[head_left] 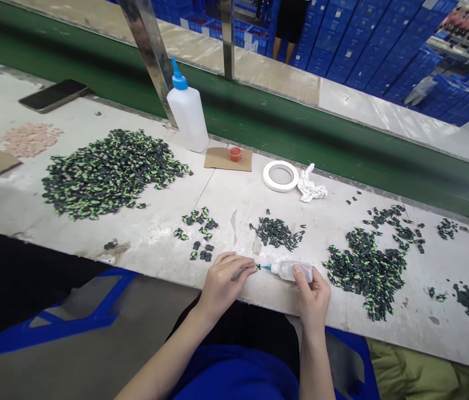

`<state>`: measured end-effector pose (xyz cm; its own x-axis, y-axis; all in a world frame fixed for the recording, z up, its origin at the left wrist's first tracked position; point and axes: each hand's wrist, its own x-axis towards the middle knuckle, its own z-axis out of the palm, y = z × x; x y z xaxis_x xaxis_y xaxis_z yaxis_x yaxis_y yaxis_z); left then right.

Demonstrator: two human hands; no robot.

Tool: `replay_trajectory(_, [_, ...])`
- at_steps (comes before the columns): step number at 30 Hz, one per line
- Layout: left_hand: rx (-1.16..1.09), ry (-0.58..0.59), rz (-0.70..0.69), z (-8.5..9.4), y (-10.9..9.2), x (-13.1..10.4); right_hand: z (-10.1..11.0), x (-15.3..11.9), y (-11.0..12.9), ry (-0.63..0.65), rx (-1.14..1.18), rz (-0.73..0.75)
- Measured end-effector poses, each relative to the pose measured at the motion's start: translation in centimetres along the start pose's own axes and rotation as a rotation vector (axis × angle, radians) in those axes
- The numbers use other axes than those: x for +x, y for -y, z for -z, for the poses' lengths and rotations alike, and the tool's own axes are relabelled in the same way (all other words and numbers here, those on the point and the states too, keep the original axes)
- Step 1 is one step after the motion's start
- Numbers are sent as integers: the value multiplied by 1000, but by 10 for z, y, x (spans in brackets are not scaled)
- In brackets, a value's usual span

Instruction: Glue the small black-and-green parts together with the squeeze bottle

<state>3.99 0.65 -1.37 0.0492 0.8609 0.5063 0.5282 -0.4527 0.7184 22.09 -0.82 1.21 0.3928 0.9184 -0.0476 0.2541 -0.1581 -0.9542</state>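
Near the table's front edge, my left hand [226, 279] pinches a small black and green piece [258, 267] at its fingertips. My right hand [314, 294] is wrapped round a small clear squeeze bottle [294, 271] lying nearly level. The bottle's thin blue tip points left and ends close beside the small piece; whether they touch is too small to tell. Just beyond the hands lies a pile of small dark parts [278, 232]. A loose group of black and green pieces [201, 219] lies beyond my left hand, and a bigger pile [365, 266] is right of my right hand.
A large pile of black and green pieces [113, 172] covers the left of the table [167, 253]. Along the back stand a tall white bottle [189, 116], cardboard [217, 158] with a red cup [235, 154], a tape roll [269, 176] and crumpled tissue [311, 189]. A phone [54, 95] lies back left.
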Motion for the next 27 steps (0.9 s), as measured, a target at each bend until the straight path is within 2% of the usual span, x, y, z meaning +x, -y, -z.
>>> replay_trajectory(14, [8, 13, 8, 1, 0, 0, 1, 1, 1, 53, 25, -9])
replay_trajectory(24, [-15, -10, 2, 0, 0, 0, 0, -1, 2, 17, 44, -18])
replay_trajectory(27, [-22, -4, 16, 0, 1, -1, 2, 1, -3, -21, 126, -29])
